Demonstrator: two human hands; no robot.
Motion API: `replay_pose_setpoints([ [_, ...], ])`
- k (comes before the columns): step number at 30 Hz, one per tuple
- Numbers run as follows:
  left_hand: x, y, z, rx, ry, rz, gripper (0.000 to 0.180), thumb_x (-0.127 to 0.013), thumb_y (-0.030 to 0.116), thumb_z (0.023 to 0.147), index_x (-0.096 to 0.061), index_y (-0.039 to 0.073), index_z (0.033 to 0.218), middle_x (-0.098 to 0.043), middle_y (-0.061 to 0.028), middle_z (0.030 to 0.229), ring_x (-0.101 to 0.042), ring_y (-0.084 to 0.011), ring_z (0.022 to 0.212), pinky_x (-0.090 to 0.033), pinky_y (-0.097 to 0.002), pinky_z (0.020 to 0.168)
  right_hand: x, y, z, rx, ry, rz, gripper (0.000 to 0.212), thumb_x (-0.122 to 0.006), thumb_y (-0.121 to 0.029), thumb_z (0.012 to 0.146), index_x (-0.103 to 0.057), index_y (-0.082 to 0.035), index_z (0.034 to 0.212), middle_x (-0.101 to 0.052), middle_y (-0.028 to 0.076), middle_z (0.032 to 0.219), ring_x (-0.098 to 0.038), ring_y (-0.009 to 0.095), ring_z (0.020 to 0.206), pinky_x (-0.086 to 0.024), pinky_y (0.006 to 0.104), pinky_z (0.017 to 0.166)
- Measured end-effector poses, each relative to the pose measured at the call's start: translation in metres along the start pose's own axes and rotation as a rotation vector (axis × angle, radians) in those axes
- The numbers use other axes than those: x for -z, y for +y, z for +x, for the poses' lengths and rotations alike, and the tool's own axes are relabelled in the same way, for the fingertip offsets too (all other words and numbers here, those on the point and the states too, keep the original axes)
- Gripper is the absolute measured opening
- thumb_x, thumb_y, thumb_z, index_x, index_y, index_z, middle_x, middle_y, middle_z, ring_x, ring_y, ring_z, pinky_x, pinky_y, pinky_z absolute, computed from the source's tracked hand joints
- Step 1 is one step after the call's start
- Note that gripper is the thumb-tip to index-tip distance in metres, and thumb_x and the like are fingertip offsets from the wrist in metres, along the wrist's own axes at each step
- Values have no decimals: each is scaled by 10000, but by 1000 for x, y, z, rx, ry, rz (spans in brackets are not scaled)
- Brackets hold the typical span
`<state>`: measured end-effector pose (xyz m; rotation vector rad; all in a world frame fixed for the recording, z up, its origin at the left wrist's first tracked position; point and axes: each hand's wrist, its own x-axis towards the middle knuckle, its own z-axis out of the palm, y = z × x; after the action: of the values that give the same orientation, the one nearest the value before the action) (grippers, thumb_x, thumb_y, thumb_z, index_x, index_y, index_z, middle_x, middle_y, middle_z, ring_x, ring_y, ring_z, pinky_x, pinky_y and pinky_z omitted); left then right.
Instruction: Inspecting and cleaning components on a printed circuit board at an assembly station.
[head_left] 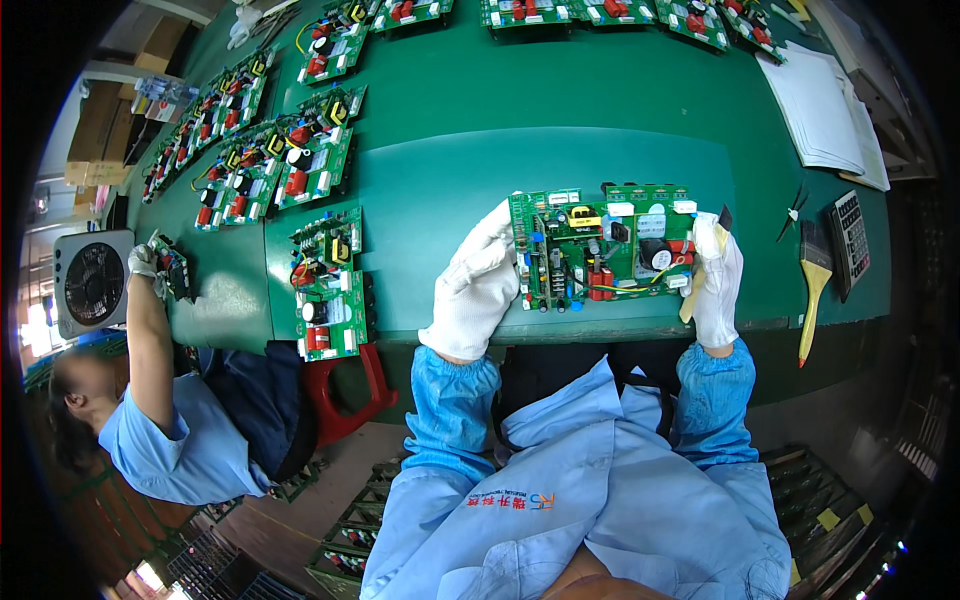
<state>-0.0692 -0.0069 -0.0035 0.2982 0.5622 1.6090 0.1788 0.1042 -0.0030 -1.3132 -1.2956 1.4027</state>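
Note:
A green circuit board [640,225] is held up in front of me over the near edge of the green table, its component side facing me. It carries red, black, white and yellow parts and a yellow-green wire. My left hand [475,280], in a white glove, grips the board's left end. White-gloved too, my right hand [717,275] holds the right end by the red parts. A yellowish flat handle [690,305] with a dark end lies in the right hand, probably a brush; the fingers partly hide it.
Several similar boards [330,290] stand on the table [430,180] to the left and along the back. A brush [815,280], a calculator [850,240] and papers [815,110] lie at right. At left a co-worker [190,430] handles a board beside a fan [92,283].

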Motion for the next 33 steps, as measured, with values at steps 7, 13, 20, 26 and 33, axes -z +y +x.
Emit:
replay_pose_setpoints([
  [7,-7,2,1,13,-3,0,671,-527,155,821,-338,-59,1428,-421,-198,1423,-410,-303,1315,-325,-420,1100,-1,-1,0,5,2,13,396,-580,-401,932,-576,-45,1105,-560,4,857,-462,49,536,-346,202,406],
  [13,-11,2,1,-7,57,73,691,-533,174,803,-342,-60,1424,-428,-198,1417,-433,-308,1298,-355,-423,1081,2,1,2,-26,-20,46,401,-602,-402,921,-576,-52,1114,-560,-3,830,-454,43,525,-342,200,406],
  [20,-11,2,0,-6,72,27,706,-563,171,784,-354,-60,1417,-436,-195,1410,-431,-301,1297,-341,-409,1089,3,3,2,-10,-30,59,402,-608,-402,921,-577,-50,1112,-558,-9,818,-456,37,538,-342,199,413],
  [26,-5,0,2,-7,54,34,695,-559,175,799,-352,-59,1419,-438,-192,1410,-438,-304,1286,-357,-416,1073,2,-2,0,-24,-42,72,393,-601,-395,926,-578,-50,1114,-560,-11,825,-473,37,567,-347,196,421],
  [33,-12,2,0,0,67,20,692,-549,172,807,-342,-57,1426,-435,-180,1417,-427,-301,1298,-328,-403,1094,4,-3,-1,-33,-68,96,373,-601,-367,931,-583,-34,1098,-565,-7,834,-497,45,596,-361,199,439],
])
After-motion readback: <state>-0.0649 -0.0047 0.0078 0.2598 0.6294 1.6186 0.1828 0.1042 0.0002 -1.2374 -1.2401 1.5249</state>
